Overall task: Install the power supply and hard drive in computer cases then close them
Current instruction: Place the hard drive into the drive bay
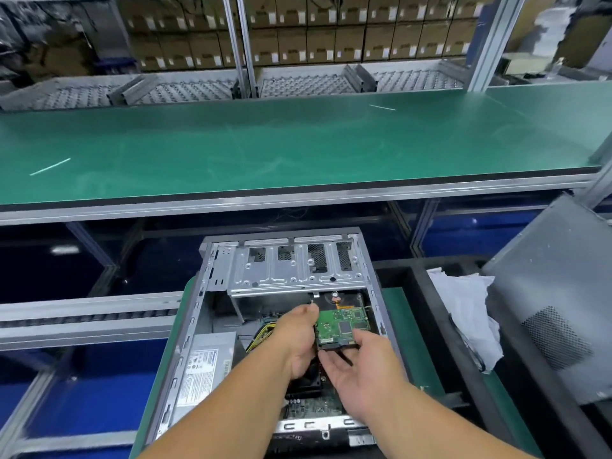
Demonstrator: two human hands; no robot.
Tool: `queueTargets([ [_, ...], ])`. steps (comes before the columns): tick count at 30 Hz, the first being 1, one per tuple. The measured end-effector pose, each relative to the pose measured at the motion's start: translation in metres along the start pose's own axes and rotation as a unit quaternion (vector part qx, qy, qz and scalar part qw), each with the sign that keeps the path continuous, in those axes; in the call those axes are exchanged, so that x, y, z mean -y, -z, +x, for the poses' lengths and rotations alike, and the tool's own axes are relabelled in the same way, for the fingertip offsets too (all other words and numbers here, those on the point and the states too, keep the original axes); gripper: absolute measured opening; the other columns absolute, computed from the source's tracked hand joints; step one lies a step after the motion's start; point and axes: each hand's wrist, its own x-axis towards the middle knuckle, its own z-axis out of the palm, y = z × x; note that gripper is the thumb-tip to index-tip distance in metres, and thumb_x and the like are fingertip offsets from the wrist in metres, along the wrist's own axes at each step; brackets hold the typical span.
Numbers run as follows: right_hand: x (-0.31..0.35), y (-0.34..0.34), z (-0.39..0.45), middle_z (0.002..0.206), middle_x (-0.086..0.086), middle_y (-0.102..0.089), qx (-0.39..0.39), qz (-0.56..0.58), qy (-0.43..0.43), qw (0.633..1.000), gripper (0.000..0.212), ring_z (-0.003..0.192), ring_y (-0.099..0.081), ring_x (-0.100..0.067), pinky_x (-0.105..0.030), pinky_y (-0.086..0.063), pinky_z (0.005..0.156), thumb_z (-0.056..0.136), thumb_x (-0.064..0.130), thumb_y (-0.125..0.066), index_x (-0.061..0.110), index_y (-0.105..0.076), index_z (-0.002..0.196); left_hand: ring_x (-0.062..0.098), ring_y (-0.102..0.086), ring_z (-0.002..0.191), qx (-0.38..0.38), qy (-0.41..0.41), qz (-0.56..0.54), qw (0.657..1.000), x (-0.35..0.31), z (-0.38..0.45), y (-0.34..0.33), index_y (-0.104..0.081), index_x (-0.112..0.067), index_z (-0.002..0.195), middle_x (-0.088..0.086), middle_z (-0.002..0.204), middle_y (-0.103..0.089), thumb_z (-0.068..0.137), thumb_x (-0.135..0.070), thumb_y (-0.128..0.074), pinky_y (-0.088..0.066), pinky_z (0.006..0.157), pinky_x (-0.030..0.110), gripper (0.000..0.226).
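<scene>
— Two hands inside an open computer case (198,313), seen from above. Where exactly?

— Both at the hard drive (342,323), lying circuit board up in the right half of the case, just below the silver drive cage (291,266).

— Left hand (298,339)?

— Against the drive's left edge, thumb along the top corner, fingers curled under and hidden; seemingly gripping.

— Right hand (361,369)?

— Palm up at the drive's near end, fingers loosely spread, touching or just beneath; cannot tell whether gripping.

— Power supply (205,366)?

— Seated in the case's left half, label up, yellow wires (261,332) beside it.

— Surroundings?

— Green counter (298,150) beyond, bearing two thin white strips. Grey side panel (549,313) leaning at right, crumpled white wrapping (470,313) next to it. Stacked cardboard boxes (331,38) far behind.
</scene>
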Motion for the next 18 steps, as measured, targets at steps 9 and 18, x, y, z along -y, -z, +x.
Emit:
queueTargets([
  [9,-0.004,0.0,0.0,0.099,-0.015,-0.058,0.02,-0.028,0.018,0.999,0.004,0.097,-0.064,-0.034,-0.053,-0.05,0.109,0.103,0.007,-0.053,0.009,-0.057,0.105,0.024,-0.074,0.077,-0.007,-0.006,0.021,1.0,0.002,0.005,-0.003,-0.064,-0.003,0.117,0.017,0.099,-0.077,0.111,-0.027,-0.043,-0.059,0.066,0.033,0.032],
  [18,-0.006,-0.002,0.004,0.109,-0.012,-0.055,0.063,-0.071,0.019,0.995,0.007,0.12,-0.057,-0.033,-0.058,-0.051,0.105,0.103,0.008,-0.054,0.008,-0.056,0.109,0.03,-0.064,0.109,-0.061,-0.015,0.087,0.994,-0.005,0.018,-0.01,-0.063,-0.019,0.125,0.01,0.114,-0.07,0.106,-0.041,-0.049,-0.049,0.103,0.047,0.032],
])
